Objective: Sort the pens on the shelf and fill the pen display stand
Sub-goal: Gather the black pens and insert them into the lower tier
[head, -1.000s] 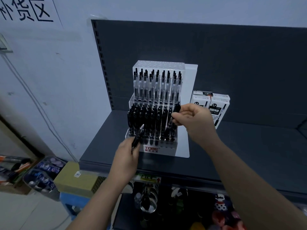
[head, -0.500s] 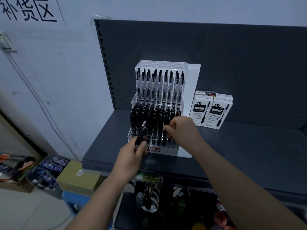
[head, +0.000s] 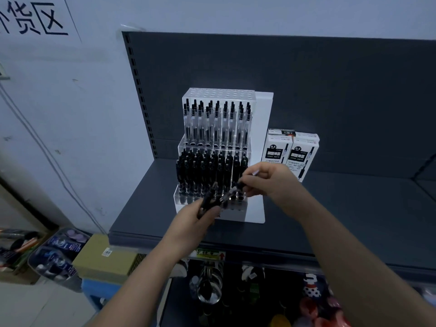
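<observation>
We see a clear glossy plastic display stand (head: 215, 142), a matt dark metal shelf (head: 330, 208), black plastic pens (head: 207, 171) (smooth, slightly shiny) and printed cardboard boxes (head: 291, 153).

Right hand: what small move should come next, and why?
Probably pull the pen it pinches clear of the bunch in the left hand and set it upright in a front hole of the stand: the right hand grips one end, and front holes look unfilled.

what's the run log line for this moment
left hand: grips bundle of black plastic pens | right hand: pinches one black pen of it | tiered clear acrylic display stand: behind hands
</observation>
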Demonstrator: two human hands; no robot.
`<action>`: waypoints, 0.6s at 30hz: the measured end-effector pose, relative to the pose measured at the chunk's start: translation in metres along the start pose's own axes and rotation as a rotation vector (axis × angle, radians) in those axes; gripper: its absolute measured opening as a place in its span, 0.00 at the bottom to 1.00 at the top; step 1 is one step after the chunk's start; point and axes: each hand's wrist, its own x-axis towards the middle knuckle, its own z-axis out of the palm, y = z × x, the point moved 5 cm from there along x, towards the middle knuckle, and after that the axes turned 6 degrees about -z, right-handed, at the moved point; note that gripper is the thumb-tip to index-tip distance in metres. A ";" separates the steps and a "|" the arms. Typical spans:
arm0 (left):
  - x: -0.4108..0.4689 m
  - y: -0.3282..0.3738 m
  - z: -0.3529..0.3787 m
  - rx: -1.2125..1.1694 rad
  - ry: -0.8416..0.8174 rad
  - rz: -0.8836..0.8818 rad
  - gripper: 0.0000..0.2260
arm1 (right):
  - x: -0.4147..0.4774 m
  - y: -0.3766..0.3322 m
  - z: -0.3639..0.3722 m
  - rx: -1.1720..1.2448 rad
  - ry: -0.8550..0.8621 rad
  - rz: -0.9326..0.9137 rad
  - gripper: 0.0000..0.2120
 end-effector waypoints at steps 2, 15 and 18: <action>0.000 0.001 -0.009 -0.040 0.081 0.010 0.04 | -0.001 0.004 -0.009 -0.103 -0.059 0.042 0.02; 0.012 0.020 -0.012 0.009 0.246 0.096 0.04 | 0.003 -0.011 0.004 -0.581 -0.030 -0.178 0.04; 0.012 0.002 -0.016 0.300 0.330 0.109 0.07 | 0.005 -0.009 -0.017 -0.370 0.191 -0.194 0.05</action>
